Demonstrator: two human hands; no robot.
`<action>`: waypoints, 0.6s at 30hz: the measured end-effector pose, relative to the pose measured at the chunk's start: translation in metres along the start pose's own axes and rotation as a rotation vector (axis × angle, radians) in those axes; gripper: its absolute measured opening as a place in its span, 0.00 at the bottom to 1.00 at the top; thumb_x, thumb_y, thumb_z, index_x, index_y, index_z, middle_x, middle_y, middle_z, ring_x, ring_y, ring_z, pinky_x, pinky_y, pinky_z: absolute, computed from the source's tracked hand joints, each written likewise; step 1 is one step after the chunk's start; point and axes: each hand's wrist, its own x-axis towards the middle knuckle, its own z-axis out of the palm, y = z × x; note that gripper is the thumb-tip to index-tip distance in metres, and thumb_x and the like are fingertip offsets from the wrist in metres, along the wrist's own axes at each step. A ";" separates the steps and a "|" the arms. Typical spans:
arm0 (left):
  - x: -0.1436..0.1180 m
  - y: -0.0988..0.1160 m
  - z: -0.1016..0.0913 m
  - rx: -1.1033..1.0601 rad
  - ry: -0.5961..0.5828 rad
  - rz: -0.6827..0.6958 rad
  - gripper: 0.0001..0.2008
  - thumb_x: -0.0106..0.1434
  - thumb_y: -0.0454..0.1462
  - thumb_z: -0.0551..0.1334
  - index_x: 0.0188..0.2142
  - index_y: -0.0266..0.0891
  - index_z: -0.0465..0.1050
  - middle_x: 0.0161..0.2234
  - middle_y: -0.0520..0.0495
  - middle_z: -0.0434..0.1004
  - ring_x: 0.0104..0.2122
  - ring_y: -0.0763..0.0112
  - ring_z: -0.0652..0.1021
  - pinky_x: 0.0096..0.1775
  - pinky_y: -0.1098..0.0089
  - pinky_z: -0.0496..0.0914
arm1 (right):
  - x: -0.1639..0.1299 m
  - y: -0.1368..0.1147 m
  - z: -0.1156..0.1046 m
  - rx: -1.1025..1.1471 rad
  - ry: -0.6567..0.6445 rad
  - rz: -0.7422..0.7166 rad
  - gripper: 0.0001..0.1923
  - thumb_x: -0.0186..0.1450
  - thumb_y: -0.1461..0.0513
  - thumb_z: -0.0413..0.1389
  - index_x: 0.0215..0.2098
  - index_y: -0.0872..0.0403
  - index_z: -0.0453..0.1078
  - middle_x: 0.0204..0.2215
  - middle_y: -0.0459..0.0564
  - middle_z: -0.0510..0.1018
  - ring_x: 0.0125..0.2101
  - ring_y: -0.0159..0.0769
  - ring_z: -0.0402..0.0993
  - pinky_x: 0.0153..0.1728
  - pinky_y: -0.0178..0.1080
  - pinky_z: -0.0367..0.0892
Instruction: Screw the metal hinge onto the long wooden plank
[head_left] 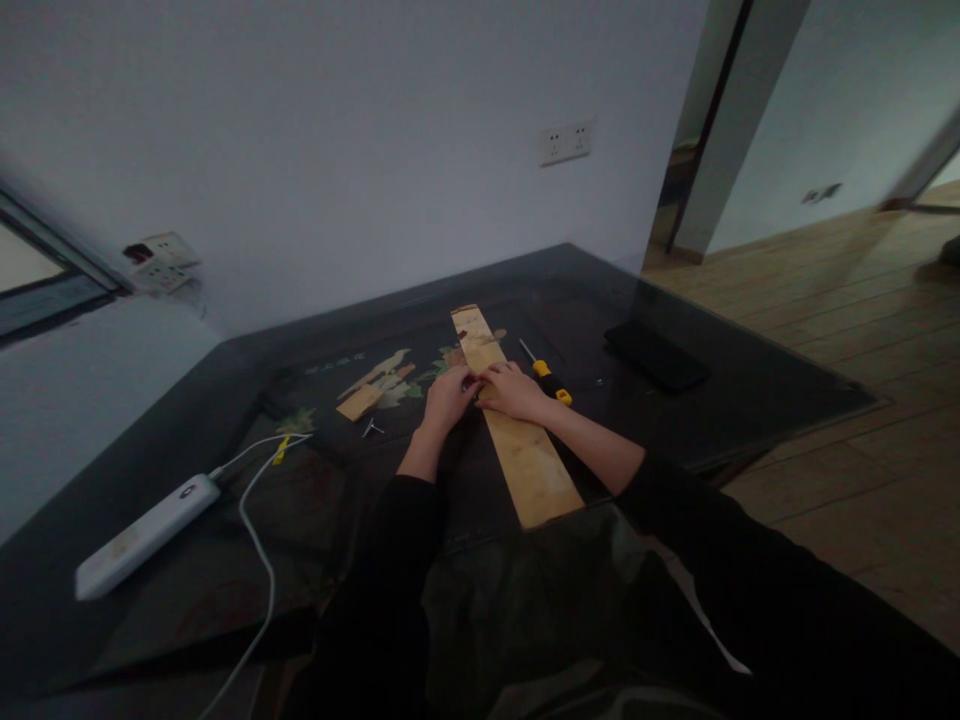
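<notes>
Wooden plank (517,430) flat, long axis running away; both hands' fingers (480,385) pinching small part, unclear.

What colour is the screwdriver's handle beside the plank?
Yellow and black, on the screwdriver by the right hand; head view.

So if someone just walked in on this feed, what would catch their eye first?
Probably the long pale wooden plank lying across the middle of the dark table, with the left hand and right hand meeting on it over something too small to make out. Next, the yellow-handled screwdriver just right of the plank, and the white power strip at the table's left edge.
</notes>
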 end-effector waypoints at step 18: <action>0.000 -0.007 -0.007 0.019 -0.106 0.115 0.07 0.66 0.36 0.59 0.42 0.41 0.73 0.38 0.45 0.77 0.39 0.64 0.76 0.43 0.67 0.69 | 0.000 -0.001 -0.002 -0.001 0.003 -0.003 0.26 0.64 0.52 0.60 0.57 0.55 0.67 0.57 0.59 0.70 0.59 0.50 0.61 0.54 0.49 0.64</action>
